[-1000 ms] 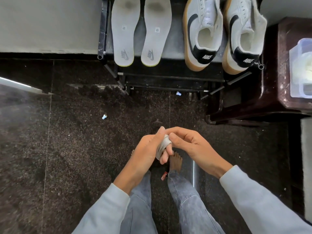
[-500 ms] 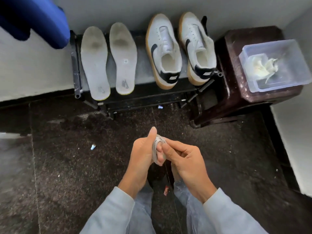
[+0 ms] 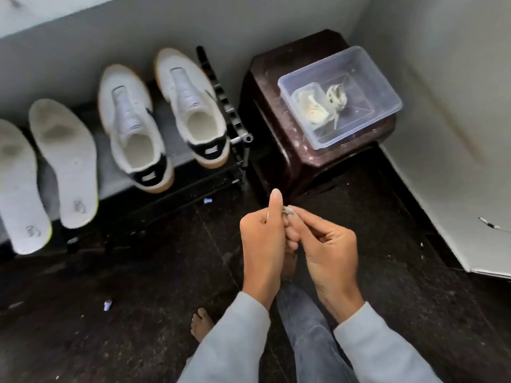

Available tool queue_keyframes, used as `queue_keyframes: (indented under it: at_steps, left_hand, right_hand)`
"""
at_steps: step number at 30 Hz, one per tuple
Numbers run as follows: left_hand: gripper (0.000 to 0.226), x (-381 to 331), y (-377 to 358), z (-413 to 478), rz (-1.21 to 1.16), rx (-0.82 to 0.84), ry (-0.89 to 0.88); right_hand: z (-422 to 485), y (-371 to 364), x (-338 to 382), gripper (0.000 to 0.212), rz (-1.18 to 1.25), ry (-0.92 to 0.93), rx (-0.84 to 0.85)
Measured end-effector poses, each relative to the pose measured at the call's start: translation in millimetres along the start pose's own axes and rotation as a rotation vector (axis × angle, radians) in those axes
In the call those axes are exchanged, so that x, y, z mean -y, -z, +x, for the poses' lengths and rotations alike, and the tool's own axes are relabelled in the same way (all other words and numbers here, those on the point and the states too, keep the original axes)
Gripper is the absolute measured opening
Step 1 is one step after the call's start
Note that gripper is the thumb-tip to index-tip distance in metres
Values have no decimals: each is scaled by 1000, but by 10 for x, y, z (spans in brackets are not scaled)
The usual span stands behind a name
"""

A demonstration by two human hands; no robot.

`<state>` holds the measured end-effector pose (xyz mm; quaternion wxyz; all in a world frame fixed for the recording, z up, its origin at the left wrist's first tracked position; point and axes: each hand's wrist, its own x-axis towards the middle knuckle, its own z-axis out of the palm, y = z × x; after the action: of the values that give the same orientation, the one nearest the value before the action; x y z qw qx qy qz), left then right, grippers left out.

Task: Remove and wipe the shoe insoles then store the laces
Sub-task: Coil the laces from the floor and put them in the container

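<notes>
Two white insoles [image 3: 65, 161] flat on rack [image 3: 221, 98]; first lace [image 3: 336, 96] coiled in clear box [image 3: 387, 92], second lace [image 3: 289, 210] pinched between left hand [image 3: 262, 236] and right hand [image 3: 329, 244].

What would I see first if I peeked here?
The left hand and right hand in the middle, holding a lace between them. Behind, two white shoes sit on a rack beside two insoles, and a clear tub stands on a stool at the right.

Shoes [image 3: 132, 125] white, black heel tabs, tan soles. Insoles [image 3: 66, 161] off-white, yellow-green edge. Floor [image 3: 110, 272] black, speckled. Stool [image 3: 276, 139] dark brown. Sleeves [image 3: 237, 335] light grey, jeans [image 3: 307, 327] washed grey-blue.
</notes>
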<state>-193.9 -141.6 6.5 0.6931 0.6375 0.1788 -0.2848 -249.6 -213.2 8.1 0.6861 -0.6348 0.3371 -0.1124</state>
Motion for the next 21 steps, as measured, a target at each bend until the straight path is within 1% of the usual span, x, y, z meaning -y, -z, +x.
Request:
queue_keyframes:
  at_steps: [2,6,9,12,14,16,18,19,21]
  left_hand:
    - [56,-44,-393,125,-34,23,2]
    - [57,-164,-1111,346,-15,84,-118]
    - [58,-309,-1465,520,-37,146,-162]
    - [59,-416,-1694,732,-16,188,-179]
    - [58,-493,-1821,901,13,235,-155]
    - [55,-570,-1880,1073,47,293,-94]
    - [47,-641,-1948,1287,73,326,-18]
    - [45,-656,-1977,1406,99,321,-13]
    - [44,-640,-2063,1676,232,267,-100]
  right_hand:
    - [257,256,81,18,-6,22,-43]
    - [840,728,212,18,7,76,-125]
    - [1219,943,313,19,-38,161,-147]
    - [1541,1038,389,20,-127,236,-177]
    - [1751,1094,443,21,-161,277,-215]
    - [1913,1115,487,21,-211,320,-235]
    - [2106,1141,507,23,-256,332,-241]
    - [2215,1158,500,23,-269,317,-244]
    - [2481,1205,462,24,-302,283,-252]
